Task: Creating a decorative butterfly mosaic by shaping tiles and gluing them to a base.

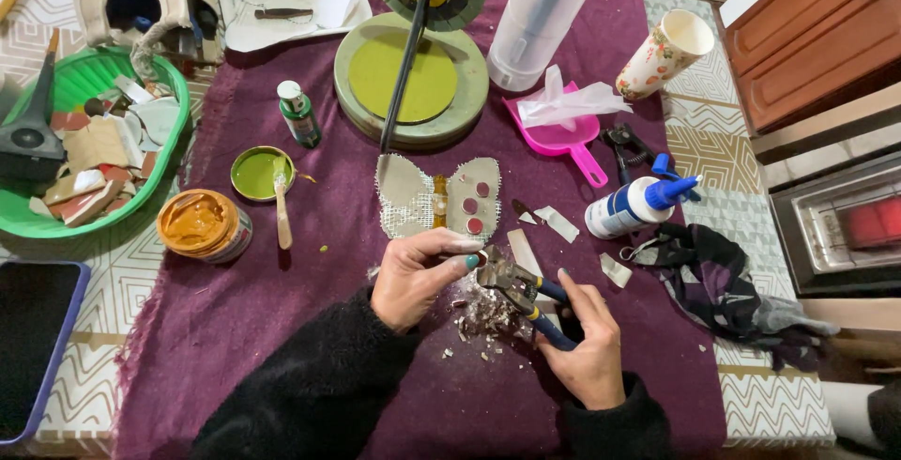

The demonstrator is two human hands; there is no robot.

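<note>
- Right hand (589, 352) squeezes blue-handled tile nippers (518, 289); left hand (415, 277) pinches a small tile piece (479, 258) at the nipper head.
- Tile chips (483, 317) lie beneath, on the purple cloth (235, 310).
- Butterfly mosaic base (439, 197) just beyond; open cloth toward the bench's near edge.

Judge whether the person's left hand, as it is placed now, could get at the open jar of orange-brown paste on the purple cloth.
Probably yes. The left hand is pinching a small piece at the nippers, so it is occupied, but only bare purple cloth lies between it and the jar.
</note>
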